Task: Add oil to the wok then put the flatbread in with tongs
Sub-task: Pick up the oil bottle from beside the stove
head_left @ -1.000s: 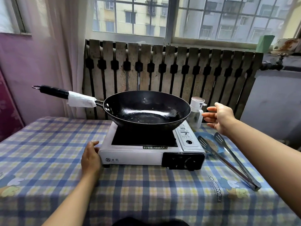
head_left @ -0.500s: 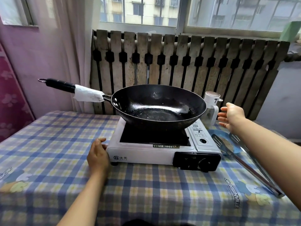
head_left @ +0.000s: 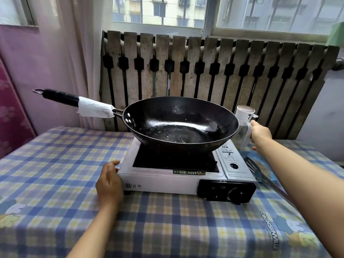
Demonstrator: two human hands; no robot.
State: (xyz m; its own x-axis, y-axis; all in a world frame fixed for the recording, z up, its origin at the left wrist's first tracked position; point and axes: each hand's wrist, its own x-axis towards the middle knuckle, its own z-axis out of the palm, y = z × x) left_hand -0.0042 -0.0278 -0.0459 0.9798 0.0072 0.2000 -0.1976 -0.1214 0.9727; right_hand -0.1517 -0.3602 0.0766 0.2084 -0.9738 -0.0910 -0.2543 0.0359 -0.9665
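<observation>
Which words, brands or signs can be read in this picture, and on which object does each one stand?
"北乐", with a circled "B" logo: front face of the white portable gas stove.
Dark warning strip on the stove's top edge: Chinese characters, too small to read surely.
Instruction sticker on the silver canister cover: too small.
Slanted blue lettering on the checked blue-and-yellow tablecloth: too blurred to read.
Black control knob: no marks readable.

A home cooking corner: portable gas stove [head_left: 186, 175] on a checked tablecloth [head_left: 55, 183], radiator [head_left: 214, 75] and window behind it.
</observation>
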